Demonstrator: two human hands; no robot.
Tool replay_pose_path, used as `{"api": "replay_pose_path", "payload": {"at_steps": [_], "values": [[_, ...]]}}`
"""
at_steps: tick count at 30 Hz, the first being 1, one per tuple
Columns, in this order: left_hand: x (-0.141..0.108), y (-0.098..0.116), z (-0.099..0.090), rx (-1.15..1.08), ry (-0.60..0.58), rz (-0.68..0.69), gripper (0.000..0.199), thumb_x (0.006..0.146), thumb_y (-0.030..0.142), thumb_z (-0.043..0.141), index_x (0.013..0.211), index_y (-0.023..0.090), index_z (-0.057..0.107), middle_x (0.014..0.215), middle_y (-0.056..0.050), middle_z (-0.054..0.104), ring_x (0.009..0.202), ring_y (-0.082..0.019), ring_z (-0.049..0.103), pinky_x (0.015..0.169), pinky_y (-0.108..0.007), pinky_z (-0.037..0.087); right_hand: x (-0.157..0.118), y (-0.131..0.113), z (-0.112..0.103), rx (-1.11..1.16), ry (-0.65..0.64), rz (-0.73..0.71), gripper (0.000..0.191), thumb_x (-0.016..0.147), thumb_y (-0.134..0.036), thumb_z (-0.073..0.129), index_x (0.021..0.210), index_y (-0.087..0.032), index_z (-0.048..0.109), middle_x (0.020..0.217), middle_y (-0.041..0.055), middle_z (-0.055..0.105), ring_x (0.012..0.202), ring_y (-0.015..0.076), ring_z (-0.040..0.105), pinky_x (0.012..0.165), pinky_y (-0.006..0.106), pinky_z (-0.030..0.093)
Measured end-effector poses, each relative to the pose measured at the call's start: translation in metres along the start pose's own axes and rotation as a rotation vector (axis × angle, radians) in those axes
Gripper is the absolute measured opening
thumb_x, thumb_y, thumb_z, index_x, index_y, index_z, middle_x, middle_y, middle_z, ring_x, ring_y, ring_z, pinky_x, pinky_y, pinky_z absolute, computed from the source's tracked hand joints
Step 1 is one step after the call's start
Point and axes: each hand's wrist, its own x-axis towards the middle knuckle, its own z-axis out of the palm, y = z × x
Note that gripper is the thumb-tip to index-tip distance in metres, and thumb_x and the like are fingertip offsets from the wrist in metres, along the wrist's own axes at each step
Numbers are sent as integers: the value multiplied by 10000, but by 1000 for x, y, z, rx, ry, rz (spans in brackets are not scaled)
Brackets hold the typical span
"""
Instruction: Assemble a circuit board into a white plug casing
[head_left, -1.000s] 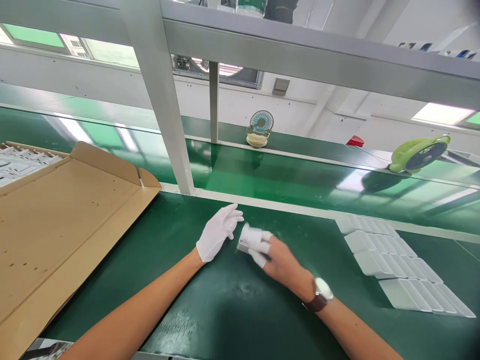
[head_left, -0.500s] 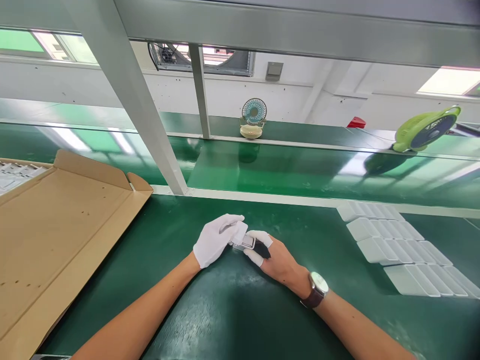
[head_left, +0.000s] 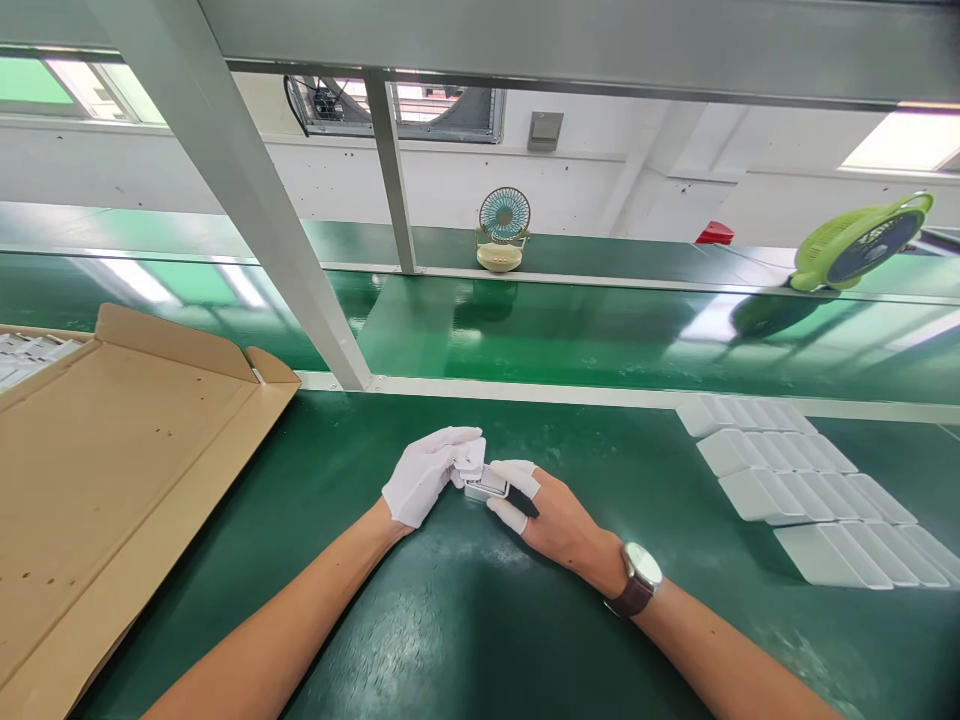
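My left hand [head_left: 424,474], in a white glove, is closed around a small flat white piece [head_left: 470,457] just above the green bench top. My right hand [head_left: 551,510] has white covers on the thumb and a finger, and a watch on its wrist. Between that thumb and finger it grips a small white rectangular case [head_left: 486,485] with faint dark marks on its face. The flat piece stands tilted at the case's left end; whether the two touch I cannot tell. Something dark shows beneath my right fingers, too unclear to name.
A large open cardboard box [head_left: 142,440] lies at left, white parts [head_left: 34,355] behind it. Rows of white trays [head_left: 810,495] stand at right. A metal post [head_left: 292,255] rises behind the bench. Beyond are a small fan [head_left: 504,225] and a green fan [head_left: 855,245].
The flat white piece has shifted slightly left and tilted, so more of the case's face shows. Both hands keep their hold. The camera view has moved a little.
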Motion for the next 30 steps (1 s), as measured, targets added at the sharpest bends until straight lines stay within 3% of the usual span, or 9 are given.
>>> {"api": "replay_pose_path", "payload": {"at_steps": [5, 11, 18, 25, 30], "values": [[-1, 1, 2, 43, 18, -22, 420, 804, 335, 739, 1173, 135, 730, 923, -72, 701, 709, -136, 573, 671, -270, 444, 3, -1, -1, -25, -32, -58, 404, 1007, -264, 557, 1407, -320, 542, 1274, 85, 641, 1105, 238, 656, 940, 412, 592], [1, -4, -3, 97, -8, 13, 400, 850, 358, 708, 1190, 148, 726, 958, -70, 700, 705, -125, 561, 678, -267, 446, 1, 0, -3, 85, 34, 43, 480, 948, -289, 661, 1395, -291, 483, 1308, 96, 626, 1086, 242, 683, 943, 424, 596], [2, -6, -4, 85, -11, 9, 367, 859, 318, 695, 1189, 160, 726, 1037, -79, 709, 792, -144, 601, 737, -272, 458, 0, 0, -1, 1, 0, -48, 406, 996, -256, 579, 1394, -327, 529, 1326, 78, 639, 1129, 244, 676, 941, 419, 592], [0, -4, -2, 110, 2, 6, 367, 849, 337, 690, 1169, 163, 736, 1045, -83, 721, 792, -155, 617, 732, -281, 464, -3, 0, -2, 130, 23, 119, 457, 943, -305, 661, 1362, -284, 479, 1202, 71, 699, 1018, 248, 722, 919, 446, 610], [-1, -2, 0, 119, 14, 5, 389, 835, 364, 699, 1161, 154, 740, 1061, -99, 726, 823, -180, 638, 762, -307, 480, 0, -1, -2, 65, 39, -30, 448, 967, -230, 615, 1393, -336, 522, 1294, 71, 665, 1136, 245, 685, 947, 427, 595]]}}
